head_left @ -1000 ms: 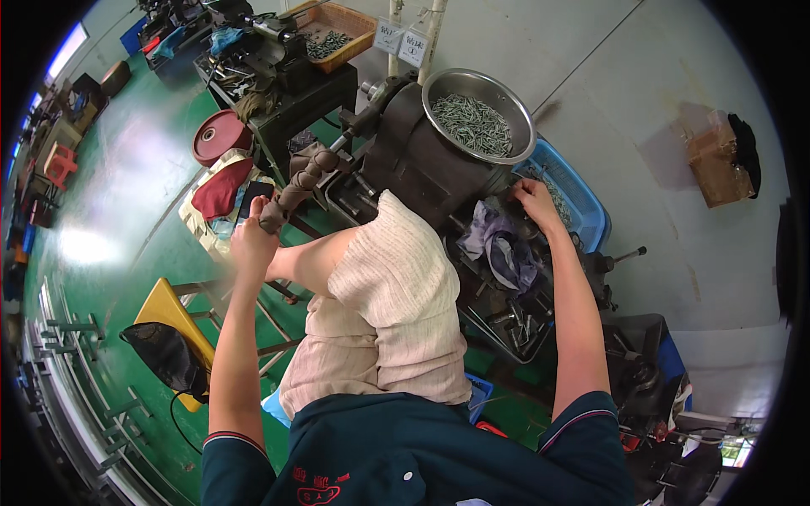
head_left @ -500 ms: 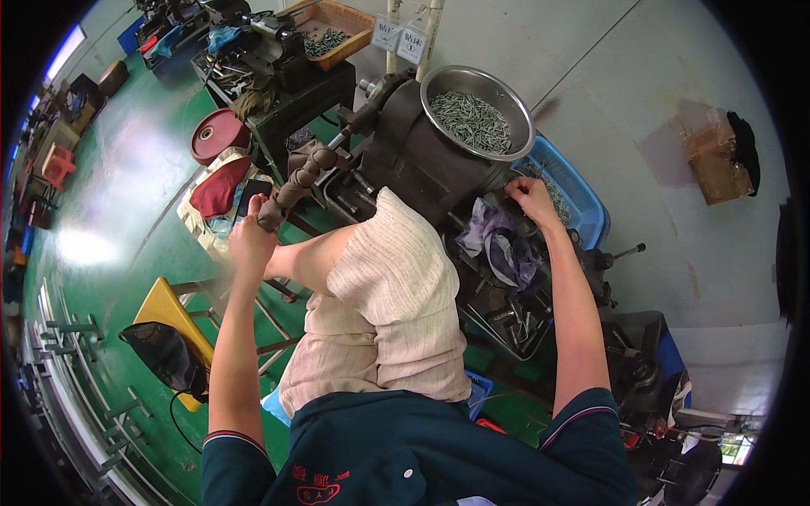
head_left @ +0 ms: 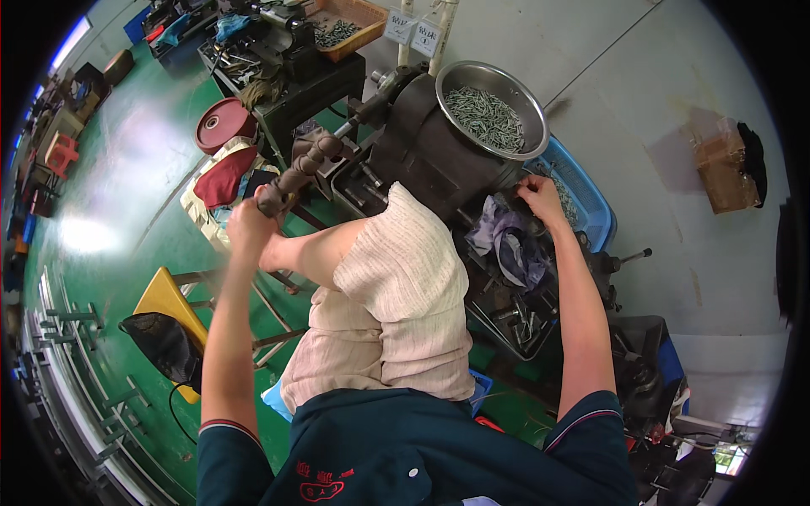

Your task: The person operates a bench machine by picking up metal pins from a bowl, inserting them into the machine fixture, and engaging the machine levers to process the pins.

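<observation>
holding the end of a brown lever (head_left: 297, 175) in the left grip (head_left: 251, 224), with fingers curled round it, at the left of a dark machine (head_left: 413, 139). holding the right grip (head_left: 542, 198) at the machine's right side, below a steel bowl (head_left: 525, 99) heaped with pins (head_left: 485, 118), with bent fingers close together; impossible to make out anything pinched at the tips, or how far closed. just beyond to the right, a blue basket (head_left: 598, 201) with small parts inside. nearer the body, a crumpled purple rag (head_left: 515, 244) beside the right forearm. wearing beige cloth (head_left: 405, 261) over the thighs. past the left grip, a red cloth (head_left: 224, 175), with a red disc (head_left: 224, 125) near it. beside the left forearm, a yellow stool (head_left: 169, 299) under a black bag (head_left: 162, 341). at upper left, a desk (head_left: 316, 103) with tools and an orange basket (head_left: 361, 40).
</observation>
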`<action>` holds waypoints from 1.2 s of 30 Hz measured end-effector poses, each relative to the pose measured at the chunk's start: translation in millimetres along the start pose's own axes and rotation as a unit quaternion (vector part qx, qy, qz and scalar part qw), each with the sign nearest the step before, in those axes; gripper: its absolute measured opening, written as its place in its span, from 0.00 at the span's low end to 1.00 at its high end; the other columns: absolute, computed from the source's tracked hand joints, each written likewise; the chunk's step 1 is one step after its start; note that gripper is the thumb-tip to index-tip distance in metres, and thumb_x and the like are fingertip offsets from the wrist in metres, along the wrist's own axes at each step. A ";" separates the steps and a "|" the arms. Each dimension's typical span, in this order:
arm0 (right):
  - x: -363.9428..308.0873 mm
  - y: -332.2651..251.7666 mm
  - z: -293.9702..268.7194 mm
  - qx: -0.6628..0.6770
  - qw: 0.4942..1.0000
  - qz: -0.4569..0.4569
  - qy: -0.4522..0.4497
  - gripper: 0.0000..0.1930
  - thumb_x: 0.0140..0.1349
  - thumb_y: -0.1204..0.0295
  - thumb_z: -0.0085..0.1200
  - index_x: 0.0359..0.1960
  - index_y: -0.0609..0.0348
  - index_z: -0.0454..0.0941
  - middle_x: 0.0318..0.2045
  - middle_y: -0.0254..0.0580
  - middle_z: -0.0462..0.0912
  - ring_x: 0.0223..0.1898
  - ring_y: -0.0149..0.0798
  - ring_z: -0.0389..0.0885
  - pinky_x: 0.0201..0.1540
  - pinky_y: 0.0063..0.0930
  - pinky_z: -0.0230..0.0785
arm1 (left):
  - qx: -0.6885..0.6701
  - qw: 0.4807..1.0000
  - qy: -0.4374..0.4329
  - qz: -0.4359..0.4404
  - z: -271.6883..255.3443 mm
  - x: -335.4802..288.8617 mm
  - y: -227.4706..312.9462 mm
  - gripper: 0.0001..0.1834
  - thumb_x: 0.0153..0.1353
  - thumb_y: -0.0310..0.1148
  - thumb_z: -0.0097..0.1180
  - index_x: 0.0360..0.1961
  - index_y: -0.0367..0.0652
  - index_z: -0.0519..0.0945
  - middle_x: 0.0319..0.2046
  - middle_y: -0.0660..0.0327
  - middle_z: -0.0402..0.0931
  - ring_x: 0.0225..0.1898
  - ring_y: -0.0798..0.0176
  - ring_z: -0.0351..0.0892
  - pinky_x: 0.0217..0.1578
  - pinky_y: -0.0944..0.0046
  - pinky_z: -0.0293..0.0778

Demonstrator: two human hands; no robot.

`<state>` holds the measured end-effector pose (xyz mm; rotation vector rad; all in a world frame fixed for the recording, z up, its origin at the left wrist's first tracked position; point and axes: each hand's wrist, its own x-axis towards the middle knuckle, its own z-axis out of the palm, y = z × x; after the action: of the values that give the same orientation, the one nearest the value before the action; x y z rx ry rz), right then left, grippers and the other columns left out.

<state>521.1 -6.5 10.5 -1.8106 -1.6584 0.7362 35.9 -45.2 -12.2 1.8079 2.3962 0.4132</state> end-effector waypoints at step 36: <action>-259.5 55.3 -121.7 -0.476 0.773 0.289 0.304 0.29 0.55 0.44 0.37 0.18 0.61 0.74 0.20 0.55 0.75 0.25 0.56 0.74 0.26 0.47 0.64 | 0.001 0.999 -0.012 0.035 -0.3 64.8 -38.3 0.23 0.35 0.48 0.62 0.27 0.40 0.78 0.27 0.47 0.75 0.33 0.47 0.75 0.34 0.54 0.70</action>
<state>626.6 -274.3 58.6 -2.8821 -1.0269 -0.6424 -18.1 7.0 -17.9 1.8899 2.3248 0.3931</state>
